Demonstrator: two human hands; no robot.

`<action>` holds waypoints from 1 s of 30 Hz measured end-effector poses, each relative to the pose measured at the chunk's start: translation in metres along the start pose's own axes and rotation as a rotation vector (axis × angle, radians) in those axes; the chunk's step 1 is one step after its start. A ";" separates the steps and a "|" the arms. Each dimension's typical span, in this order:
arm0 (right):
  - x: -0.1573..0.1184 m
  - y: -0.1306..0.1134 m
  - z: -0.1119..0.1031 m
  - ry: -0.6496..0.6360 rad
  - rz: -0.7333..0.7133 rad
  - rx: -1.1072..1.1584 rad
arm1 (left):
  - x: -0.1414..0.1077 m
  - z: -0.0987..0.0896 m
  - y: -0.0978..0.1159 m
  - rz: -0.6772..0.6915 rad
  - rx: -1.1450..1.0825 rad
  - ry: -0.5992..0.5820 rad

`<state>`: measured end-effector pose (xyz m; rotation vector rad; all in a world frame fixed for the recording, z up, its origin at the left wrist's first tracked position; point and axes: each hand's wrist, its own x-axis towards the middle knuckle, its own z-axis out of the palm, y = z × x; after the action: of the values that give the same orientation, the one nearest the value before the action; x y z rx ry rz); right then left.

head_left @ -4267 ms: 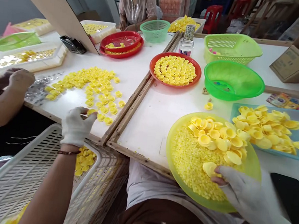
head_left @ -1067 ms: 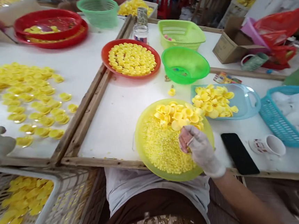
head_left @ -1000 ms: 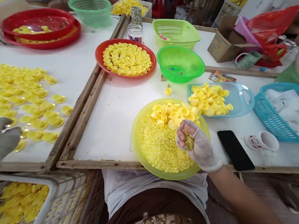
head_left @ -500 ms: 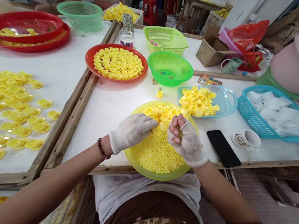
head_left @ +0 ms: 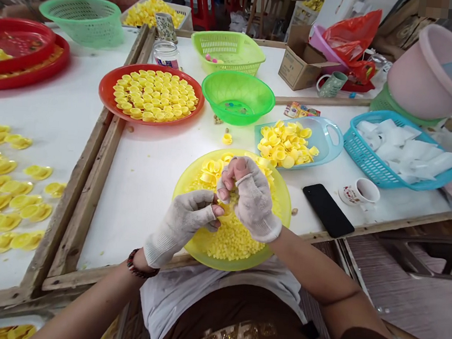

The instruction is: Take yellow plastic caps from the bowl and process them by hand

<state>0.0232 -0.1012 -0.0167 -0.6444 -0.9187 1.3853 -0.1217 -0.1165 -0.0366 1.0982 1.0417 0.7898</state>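
A translucent yellow bowl [head_left: 183, 187] sits at the table's front edge, with small pale-yellow pellets [head_left: 229, 243] in its near part and yellow plastic cups [head_left: 212, 171] towards the back. Over the bowl's left side, my left hand [head_left: 185, 221] wears a white glove with bare fingertips. Its thumb and fingers are pinched together; what lies between them is too small to make out. My right hand [head_left: 257, 201], gloved the same way, is curled just above and to the right. Small brownish pieces are in its grasp, now mostly hidden by the fingers.
Behind the bowl stand a red tray [head_left: 106, 93] of yellow cups, a green bowl [head_left: 238, 99] and a blue tray [head_left: 327, 141] of cups. A phone [head_left: 327, 210], a mug [head_left: 360, 192] and a blue basket [head_left: 370, 153] are rightward. Wooden strips [head_left: 85, 194] edge the left table.
My right hand has moved left over the bowl's middle. My left hand has lowered and gone from loosely extended fingers to a pinch near it. The camera view has shifted right.
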 end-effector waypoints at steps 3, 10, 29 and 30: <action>0.002 -0.005 -0.004 0.045 0.066 0.017 | -0.001 -0.002 0.000 -0.010 -0.009 0.006; -0.016 -0.014 -0.034 -0.019 0.132 -0.190 | -0.009 -0.015 -0.002 -0.037 -0.042 0.030; -0.038 -0.013 -0.081 -0.555 -0.494 -1.472 | -0.009 -0.015 0.001 0.116 0.236 0.178; -0.038 -0.011 -0.080 -0.570 -0.457 -1.474 | -0.008 -0.014 0.001 0.115 0.228 0.161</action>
<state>0.0986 -0.1289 -0.0552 -0.9972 -2.3957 0.2478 -0.1378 -0.1189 -0.0347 1.3136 1.2353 0.8780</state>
